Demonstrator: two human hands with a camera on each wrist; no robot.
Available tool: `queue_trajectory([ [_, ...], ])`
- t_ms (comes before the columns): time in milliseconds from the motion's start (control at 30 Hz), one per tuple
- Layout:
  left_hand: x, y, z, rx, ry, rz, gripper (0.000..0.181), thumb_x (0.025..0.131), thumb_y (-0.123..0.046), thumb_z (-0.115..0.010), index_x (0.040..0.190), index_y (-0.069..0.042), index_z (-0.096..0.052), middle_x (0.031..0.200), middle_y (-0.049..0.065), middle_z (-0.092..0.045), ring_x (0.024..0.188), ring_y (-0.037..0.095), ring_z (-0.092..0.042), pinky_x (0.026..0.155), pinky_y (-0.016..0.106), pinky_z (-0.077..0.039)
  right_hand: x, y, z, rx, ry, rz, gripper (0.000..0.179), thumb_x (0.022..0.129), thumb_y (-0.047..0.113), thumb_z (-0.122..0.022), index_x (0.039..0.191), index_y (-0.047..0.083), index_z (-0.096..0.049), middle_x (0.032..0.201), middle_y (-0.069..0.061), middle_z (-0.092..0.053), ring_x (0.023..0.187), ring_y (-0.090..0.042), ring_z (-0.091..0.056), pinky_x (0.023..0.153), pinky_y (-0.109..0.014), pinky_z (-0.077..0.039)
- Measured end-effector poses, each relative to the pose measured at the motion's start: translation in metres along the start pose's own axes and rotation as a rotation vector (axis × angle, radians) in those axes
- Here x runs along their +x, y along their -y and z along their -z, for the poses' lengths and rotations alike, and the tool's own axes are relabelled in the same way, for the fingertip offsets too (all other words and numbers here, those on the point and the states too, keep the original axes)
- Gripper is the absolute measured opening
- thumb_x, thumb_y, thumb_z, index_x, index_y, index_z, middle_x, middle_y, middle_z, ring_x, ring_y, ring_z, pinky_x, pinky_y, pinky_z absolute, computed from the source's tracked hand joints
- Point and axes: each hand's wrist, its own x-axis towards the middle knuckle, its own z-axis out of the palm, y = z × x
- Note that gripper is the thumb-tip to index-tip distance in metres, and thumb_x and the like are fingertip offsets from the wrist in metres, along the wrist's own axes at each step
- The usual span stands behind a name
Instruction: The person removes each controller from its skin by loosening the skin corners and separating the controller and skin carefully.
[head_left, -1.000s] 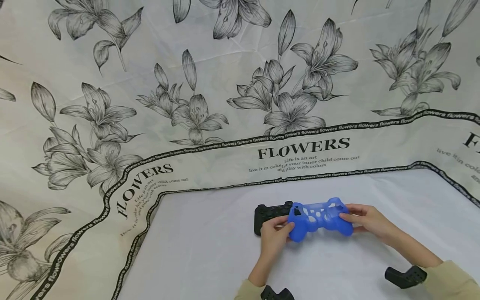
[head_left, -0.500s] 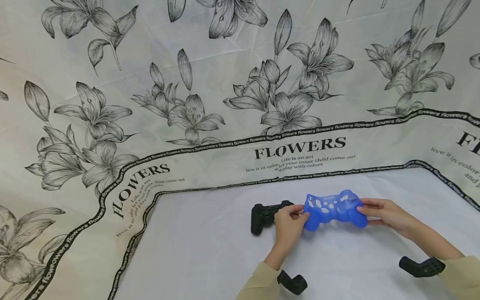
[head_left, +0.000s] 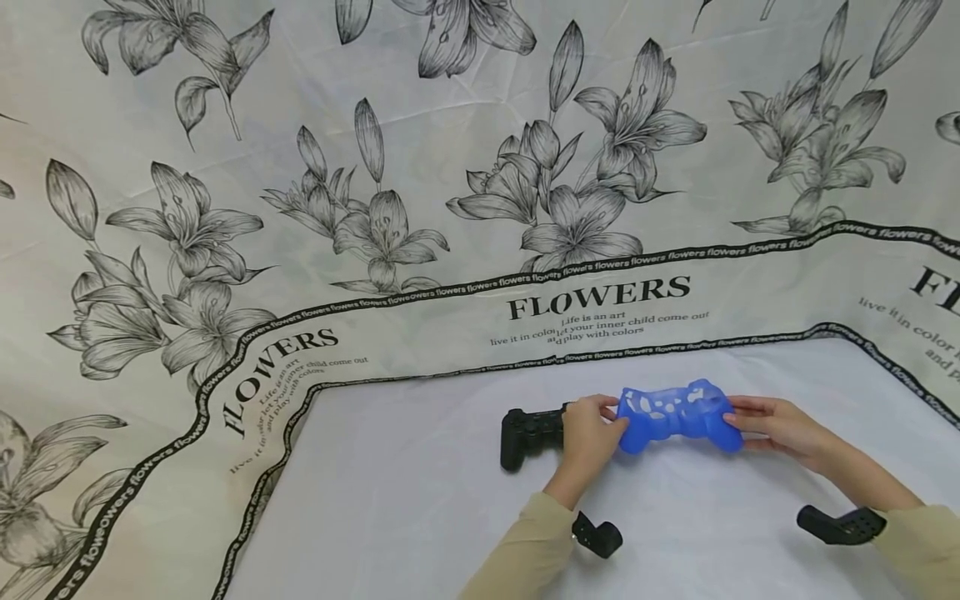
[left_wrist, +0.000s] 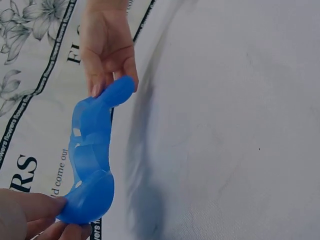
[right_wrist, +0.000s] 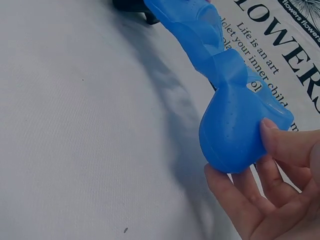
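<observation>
A blue rubbery game-controller cover [head_left: 679,427], hollow with cut-out holes, is held level above the white tabletop between both hands. My left hand [head_left: 588,437] pinches its left grip end between thumb and fingers. At the opposite end my right hand [head_left: 787,432] holds the right grip, thumb on one side and fingers beneath, as the right wrist view shows on the cover [right_wrist: 230,125]. Behind the left hand a black game controller [head_left: 521,437] lies on the table, its right part hidden. In the left wrist view the cover [left_wrist: 92,150] appears edge-on, spanning both hands.
White cloth [head_left: 390,483] covers the table. A curtain with lily prints and lettering [head_left: 600,300] hangs along the table's back and left side. Black angled devices sit at the left wrist [head_left: 597,535] and right wrist [head_left: 840,525].
Both hands have carried the cover rightward and slightly up, away from over the black controller, mostly in the first half second. More of the left hand now overlaps the controller.
</observation>
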Motion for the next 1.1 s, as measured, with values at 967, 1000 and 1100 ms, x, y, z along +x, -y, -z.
queue_trajectory([
  [967, -0.001, 0.011, -0.005, 0.543, -0.029, -0.246, 0.019, 0.071, -0.015, -0.082, 0.087, -0.023, -0.079, 0.088, -0.009, -0.075, 0.083, 0.007, -0.070, 0.067, 0.017, -0.053, 0.008, 0.006, -0.015, -0.202, -0.027, -0.022, 0.064, 0.098, 0.029, -0.056, 0.133, -0.020, -0.034, 0.119, -0.035, -0.054, 0.095, -0.019, -0.062, 0.077, -0.037, -0.058],
  [1000, -0.002, 0.011, -0.004, 0.543, -0.025, -0.250, 0.019, 0.071, -0.015, -0.082, 0.088, -0.023, -0.079, 0.088, -0.009, -0.075, 0.083, 0.007, -0.070, 0.067, 0.017, -0.053, 0.008, 0.005, -0.015, -0.211, -0.034, -0.019, 0.064, 0.097, 0.029, -0.056, 0.133, -0.020, -0.035, 0.117, -0.034, -0.056, 0.094, -0.018, -0.061, 0.076, -0.036, -0.058],
  [1100, -0.003, 0.011, -0.003, 0.529, -0.020, -0.275, 0.019, 0.071, -0.015, -0.082, 0.089, -0.021, -0.079, 0.088, -0.007, -0.075, 0.083, 0.008, -0.070, 0.067, 0.018, -0.053, 0.008, 0.005, -0.015, -0.253, -0.055, 0.008, 0.064, 0.096, 0.029, -0.059, 0.130, -0.020, -0.037, 0.111, -0.031, -0.057, 0.089, -0.017, -0.060, 0.071, -0.033, -0.058],
])
